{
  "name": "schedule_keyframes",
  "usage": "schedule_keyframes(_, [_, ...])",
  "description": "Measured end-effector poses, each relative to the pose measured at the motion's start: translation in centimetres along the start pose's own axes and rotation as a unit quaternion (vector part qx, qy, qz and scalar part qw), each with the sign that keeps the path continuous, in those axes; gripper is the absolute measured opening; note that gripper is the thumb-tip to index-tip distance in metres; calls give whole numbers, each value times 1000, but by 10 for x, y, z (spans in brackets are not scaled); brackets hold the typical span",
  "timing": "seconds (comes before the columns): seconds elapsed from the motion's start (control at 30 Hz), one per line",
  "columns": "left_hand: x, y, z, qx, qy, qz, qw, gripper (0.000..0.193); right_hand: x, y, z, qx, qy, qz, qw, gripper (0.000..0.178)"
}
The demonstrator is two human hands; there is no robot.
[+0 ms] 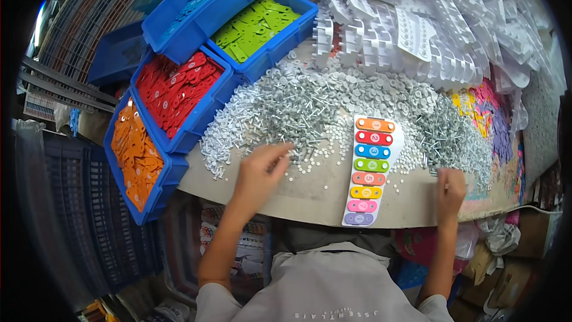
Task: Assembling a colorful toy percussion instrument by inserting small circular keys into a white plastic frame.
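A white backing strip (390,155) lies on the table in front of me, bearing a column of coloured oblong bars. White round caps sit on the ends of the upper bars, such as the red bar (373,138); small holes or metal ends show on the lower ones, down to the purple bar (359,219). Left of the strip, my left hand (260,170) is pinched at the edge of a heap of white pegs and metal pins (298,120); any piece between its fingertips is too small to name. My right hand (451,191) is closed beside the right-hand heap of metal pins (448,134), its contents hidden.
Blue bins at the left hold orange pieces (132,149), red pieces (179,86), green pieces (257,27) and blue pieces (199,3). White plastic mouldings (411,30) are stacked at the back. Small round caps (381,92) spread across the middle. Purple pieces (501,134) lie far right.
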State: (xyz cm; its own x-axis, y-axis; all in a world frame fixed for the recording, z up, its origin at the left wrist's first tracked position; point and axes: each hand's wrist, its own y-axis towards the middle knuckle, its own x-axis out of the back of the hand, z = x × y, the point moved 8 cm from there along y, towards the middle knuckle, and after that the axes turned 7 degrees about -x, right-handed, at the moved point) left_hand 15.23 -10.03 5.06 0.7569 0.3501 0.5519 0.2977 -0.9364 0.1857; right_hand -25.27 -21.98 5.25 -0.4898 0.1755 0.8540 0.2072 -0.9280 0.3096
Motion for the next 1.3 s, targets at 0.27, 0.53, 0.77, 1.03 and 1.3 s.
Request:
schedule_keyframes(0.27, [-41,-21,-28,-159,141,67,975,20,-17,-10,64,81,103,30,991,13])
schedule_keyframes(0.53, [-72,-35,-5,118,-286,56,949,9,-24,-6,92,-6,250,84,965,9])
schedule_keyframes(0.77, [-101,-31,-15,165,-375,84,908,15,-41,-14,104,-14,376,90,922,16])
schedule_keyframes(1.03, [-132,-22,-12,232,-519,158,807,13,-45,-13,111,67,262,54,961,23])
schedule_keyframes(1.3, [-147,-17,-8,253,-491,176,815,9,-50,-14,116,120,214,48,968,20])
